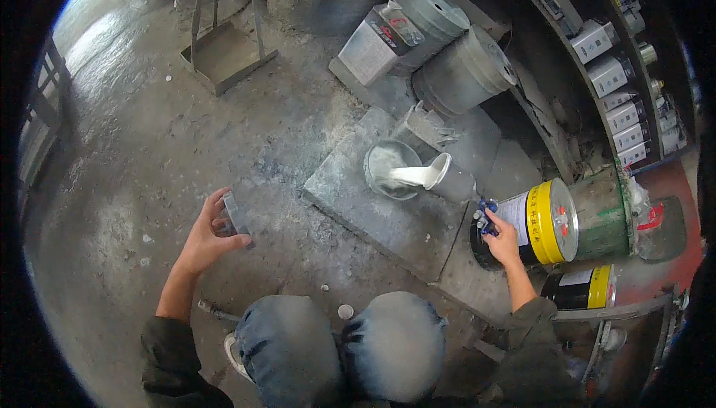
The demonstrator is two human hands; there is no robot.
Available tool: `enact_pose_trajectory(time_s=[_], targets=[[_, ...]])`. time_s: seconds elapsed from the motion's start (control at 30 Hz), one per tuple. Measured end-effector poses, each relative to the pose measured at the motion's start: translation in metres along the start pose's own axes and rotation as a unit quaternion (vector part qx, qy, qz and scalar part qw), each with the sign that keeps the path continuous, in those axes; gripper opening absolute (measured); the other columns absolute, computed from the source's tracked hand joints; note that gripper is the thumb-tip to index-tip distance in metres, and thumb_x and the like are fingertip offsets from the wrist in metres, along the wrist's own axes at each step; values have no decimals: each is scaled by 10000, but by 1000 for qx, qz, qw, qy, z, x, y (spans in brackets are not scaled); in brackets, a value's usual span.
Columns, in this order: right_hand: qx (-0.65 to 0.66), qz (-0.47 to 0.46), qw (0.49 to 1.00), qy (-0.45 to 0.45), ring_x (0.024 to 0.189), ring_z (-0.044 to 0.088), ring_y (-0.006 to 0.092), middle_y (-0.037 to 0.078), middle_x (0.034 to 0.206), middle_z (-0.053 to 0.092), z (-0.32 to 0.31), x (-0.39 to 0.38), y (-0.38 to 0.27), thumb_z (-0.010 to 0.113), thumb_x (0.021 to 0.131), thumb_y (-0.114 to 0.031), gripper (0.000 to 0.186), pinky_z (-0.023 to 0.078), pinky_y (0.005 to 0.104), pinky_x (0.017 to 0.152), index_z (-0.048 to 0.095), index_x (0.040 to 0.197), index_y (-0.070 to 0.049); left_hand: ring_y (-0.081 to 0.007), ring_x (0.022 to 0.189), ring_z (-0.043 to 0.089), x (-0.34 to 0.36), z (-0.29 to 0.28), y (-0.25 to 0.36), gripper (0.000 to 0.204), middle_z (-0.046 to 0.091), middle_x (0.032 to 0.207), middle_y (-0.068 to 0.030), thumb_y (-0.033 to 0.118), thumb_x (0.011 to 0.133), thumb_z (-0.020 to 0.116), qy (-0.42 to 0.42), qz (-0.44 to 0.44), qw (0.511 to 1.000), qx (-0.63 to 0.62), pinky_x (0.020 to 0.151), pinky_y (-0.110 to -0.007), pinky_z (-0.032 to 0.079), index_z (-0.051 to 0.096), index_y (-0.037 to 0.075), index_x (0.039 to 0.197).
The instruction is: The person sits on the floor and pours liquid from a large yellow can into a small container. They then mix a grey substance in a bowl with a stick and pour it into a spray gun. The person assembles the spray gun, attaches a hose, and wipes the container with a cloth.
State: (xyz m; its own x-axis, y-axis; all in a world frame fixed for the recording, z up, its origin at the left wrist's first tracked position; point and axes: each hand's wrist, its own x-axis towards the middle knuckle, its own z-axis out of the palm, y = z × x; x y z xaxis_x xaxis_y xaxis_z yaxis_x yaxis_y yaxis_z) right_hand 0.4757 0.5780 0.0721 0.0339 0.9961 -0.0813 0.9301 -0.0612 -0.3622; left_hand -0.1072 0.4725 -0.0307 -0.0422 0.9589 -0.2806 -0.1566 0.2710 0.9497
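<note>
My right hand [503, 242] is closed around a spray gun [486, 215] with blue and silver fittings. Its grey cup [456, 184] is tipped to the left, and white liquid [406, 175] runs from the cup's mouth into a small round bucket [368, 174]. More white liquid lies inside that bucket. Off to the left, my left hand [205, 238] pinches a flat grey piece [237, 215] between thumb and fingers, held above the floor; its exact kind is unclear.
The bucket stands on a grey slab [335, 184], beside a dusty box-like container [421, 126]. Metal drums [466, 72] and a rectangular can [369, 50] stand beyond. Black-and-yellow pails [552, 218] and shelves of cans [608, 76] line the right. A long-handled dustpan [224, 57] stands far left.
</note>
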Motion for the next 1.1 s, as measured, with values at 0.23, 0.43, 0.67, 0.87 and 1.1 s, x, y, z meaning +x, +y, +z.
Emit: enact_pose_trajectory(time_s=[0.23, 0.43, 0.67, 0.87, 1.1], targets=[[-210, -150, 955, 147, 849, 639, 402, 177, 998, 673, 9, 12, -10, 625, 735, -32, 678, 509, 475, 725, 558, 1370, -262, -283, 1187, 530, -1, 3, -4, 1026, 367, 1483, -198, 44, 644, 848, -5, -16, 1000, -2, 936, -398, 507, 291, 114, 1503], [97, -99, 983, 123, 943, 678, 229, 119, 1146, 690, 60, 20, 31, 655, 754, 67, 678, 514, 311, 831, 529, 1399, -98, -239, 1165, 545, 21, 3, -29, 889, 484, 1361, -101, 156, 765, 753, -61, -31, 994, -85, 960, -394, 478, 283, 83, 1516], [345, 72, 926, 138, 848, 618, 111, 59, 1064, 683, 152, 9, 101, 684, 804, 91, 620, 500, 256, 754, 515, 1392, -5, -314, 1260, 513, 42, 43, -4, 592, 519, 1382, -151, 327, 896, 543, -107, -60, 914, -386, 1055, -483, 402, 435, 16, 1388], [206, 97, 954, 194, 899, 649, 151, 105, 1093, 695, 189, -2, 131, 689, 765, 60, 646, 500, 280, 831, 533, 1384, -38, -322, 1097, 615, 103, 95, 4, 410, 611, 1213, -165, 247, 948, 477, -33, -92, 949, -299, 921, -453, 506, 498, -38, 1242], [92, 184, 958, 202, 887, 673, 342, 210, 1046, 698, 179, 2, 103, 754, 724, -77, 631, 512, 390, 827, 588, 1331, -110, -228, 842, 669, 152, 155, 19, 357, 627, 939, -92, 303, 969, 512, 13, -128, 992, -14, 713, -369, 592, 562, -14, 1126]])
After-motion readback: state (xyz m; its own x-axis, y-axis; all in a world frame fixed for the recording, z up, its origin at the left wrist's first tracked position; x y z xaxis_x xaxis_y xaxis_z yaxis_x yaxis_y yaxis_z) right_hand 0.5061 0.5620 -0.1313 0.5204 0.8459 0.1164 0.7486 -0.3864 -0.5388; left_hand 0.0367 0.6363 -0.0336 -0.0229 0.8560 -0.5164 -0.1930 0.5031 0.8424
